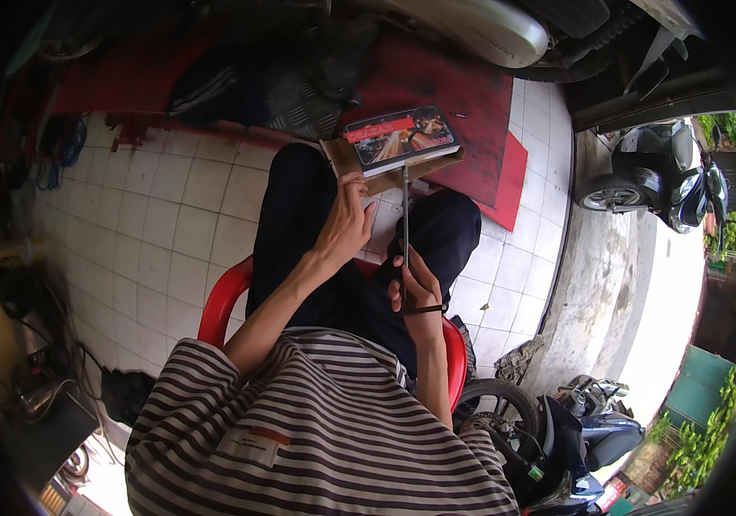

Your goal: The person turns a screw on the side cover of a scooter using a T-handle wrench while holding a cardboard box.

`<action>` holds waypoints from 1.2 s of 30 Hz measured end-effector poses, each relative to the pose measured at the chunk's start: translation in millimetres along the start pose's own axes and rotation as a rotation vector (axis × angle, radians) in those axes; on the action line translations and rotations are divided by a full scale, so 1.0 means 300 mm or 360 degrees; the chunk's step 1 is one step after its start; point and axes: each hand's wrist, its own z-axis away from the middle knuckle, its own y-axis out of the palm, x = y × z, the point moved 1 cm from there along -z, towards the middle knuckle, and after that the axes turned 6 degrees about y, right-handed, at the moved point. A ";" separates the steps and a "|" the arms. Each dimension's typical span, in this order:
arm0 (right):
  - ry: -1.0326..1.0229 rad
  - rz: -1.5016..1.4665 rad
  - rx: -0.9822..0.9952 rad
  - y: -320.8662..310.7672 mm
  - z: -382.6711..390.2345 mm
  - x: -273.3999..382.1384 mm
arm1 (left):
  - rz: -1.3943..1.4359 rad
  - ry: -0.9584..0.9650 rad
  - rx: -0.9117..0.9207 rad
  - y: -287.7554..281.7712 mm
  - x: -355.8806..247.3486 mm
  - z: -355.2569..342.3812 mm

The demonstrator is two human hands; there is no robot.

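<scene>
In front of my knees, at the near edge of the red platform, lies a brown cardboard box (429, 167) with a printed black, red and orange package (398, 138) on it. My left hand (346, 224) reaches up to its near left corner, fingers bent and closed at the cardboard edge. A long thin metal rod tool (405, 215) is gripped in my right hand (420, 285), its far end against the near side of the box. Across that wrist runs a dark bar; I cannot tell whether it is a handle or a band.
The red platform (471, 146) holds a small dark pen-like item (457, 115). Above it hangs the underside of a motorcycle (488, 33). I sit on a red chair (229, 297) over white tiles (162, 219). Motorcycles (669, 168) stand to the right; cables lie left.
</scene>
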 end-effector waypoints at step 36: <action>-0.0180 0.0042 -0.0218 -0.012 0.038 0.097 | -0.0566 0.0561 0.0037 0.095 0.342 -0.295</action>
